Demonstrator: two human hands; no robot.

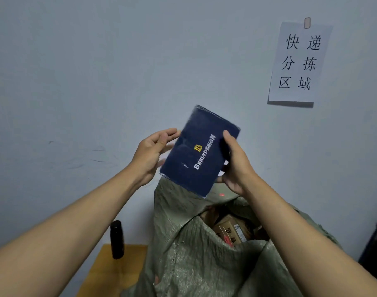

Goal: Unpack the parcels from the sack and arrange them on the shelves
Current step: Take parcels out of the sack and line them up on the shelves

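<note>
A flat dark blue parcel (196,153) in a clear sleeve, printed with a yellow logo and white lettering, is held up in front of the wall above the sack. My right hand (234,166) grips its right edge, thumb across the front. My left hand (153,153) is at its left edge with relaxed fingers reaching behind it; whether they touch is unclear. Below stands the green woven sack (183,254), its mouth open, with several brown cardboard parcels (230,232) inside.
A black bottle (117,240) stands on a wooden surface (110,273) left of the sack. A paper sign (299,61) with printed characters hangs on the wall at upper right. A dark object (376,243) is at the right edge. No shelves are in view.
</note>
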